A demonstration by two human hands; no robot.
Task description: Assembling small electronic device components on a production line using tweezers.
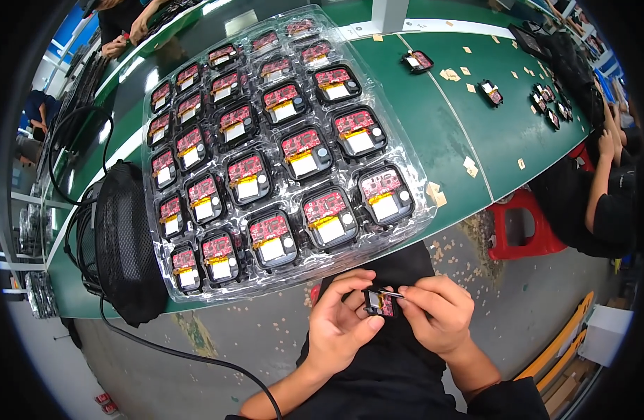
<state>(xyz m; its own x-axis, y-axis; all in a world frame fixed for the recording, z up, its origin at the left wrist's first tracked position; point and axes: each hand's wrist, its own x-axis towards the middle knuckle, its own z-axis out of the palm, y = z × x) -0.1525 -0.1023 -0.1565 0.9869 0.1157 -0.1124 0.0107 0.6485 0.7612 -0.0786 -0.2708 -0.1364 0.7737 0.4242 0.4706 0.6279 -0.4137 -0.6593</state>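
Observation:
Over my lap, just off the table's near edge, my left hand point(346, 318) grips a small black device housing point(378, 303) with a red circuit board inside, its fingers round the edges. My right hand point(439, 311) pinches a thin metal tool point(390, 294), perhaps tweezers, whose tip reaches over the housing; its exact kind is too small to tell. In front of me on the table lies a clear plastic tray point(423, 217) with rows of similar open black housings point(327, 217), each showing a red board, a silver-white block and yellow tape.
A black mesh bag point(129, 241) and a black cable point(196, 357) are at the left. More housings point(490, 93) and paper scraps point(470, 166) lie across the green table point(441, 126). A red stool point(521, 224) and a co-worker point(581, 203) are at right; another works across the table.

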